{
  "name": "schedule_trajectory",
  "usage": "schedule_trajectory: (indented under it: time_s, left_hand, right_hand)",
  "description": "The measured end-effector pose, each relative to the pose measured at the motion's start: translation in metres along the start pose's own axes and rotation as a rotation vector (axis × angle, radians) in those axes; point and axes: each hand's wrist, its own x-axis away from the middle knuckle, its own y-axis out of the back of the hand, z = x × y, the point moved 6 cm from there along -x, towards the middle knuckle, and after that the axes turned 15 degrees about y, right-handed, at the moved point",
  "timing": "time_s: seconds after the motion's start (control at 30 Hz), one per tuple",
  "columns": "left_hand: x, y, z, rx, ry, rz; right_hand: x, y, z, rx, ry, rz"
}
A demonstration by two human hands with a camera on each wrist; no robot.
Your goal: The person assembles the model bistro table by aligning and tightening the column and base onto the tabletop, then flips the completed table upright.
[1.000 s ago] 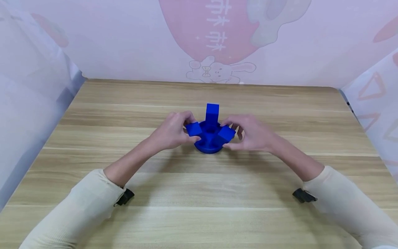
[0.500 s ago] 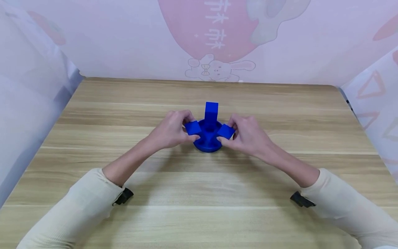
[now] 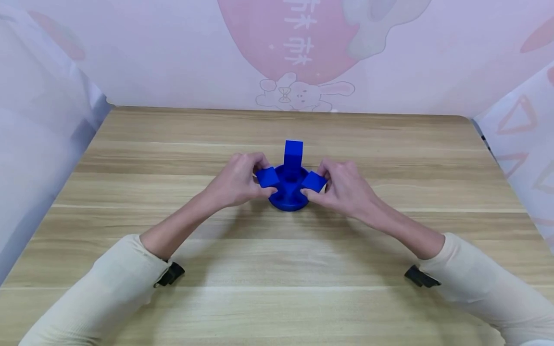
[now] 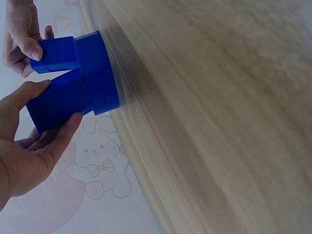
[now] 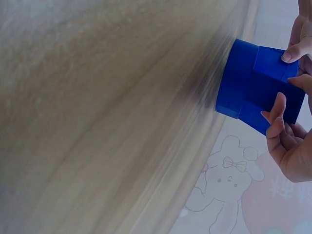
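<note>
A round blue base sits on the table with three blue square-sided blocks standing up from it. My left hand pinches the left block between thumb and fingers. On the other side, my right hand grips the right block in the same way. The rear block stands upright, touched by neither hand. In the left wrist view, the left hand holds its block close to the base. The lower ends of the blocks are hidden inside the base in the right wrist view.
A wood-grain table lies under everything. Behind it rises a pale panel printed with a rabbit and pink shapes, and further pale panels stand at the left and right. Black straps sit at both sleeve cuffs.
My right hand's thumb and fingers have closed in on the right block, which they held more loosely before. The left hand keeps its pinch, and the base stays in place.
</note>
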Motion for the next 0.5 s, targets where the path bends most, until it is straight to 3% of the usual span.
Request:
schedule_trajectory:
  time_s: [0.5]
  left_hand:
    - [-0.0011,0.0001,0.0009,-0.020,-0.005,-0.015]
  right_hand:
    - [0.0030,-0.0011,-0.0011,-0.027,-0.042,-0.008]
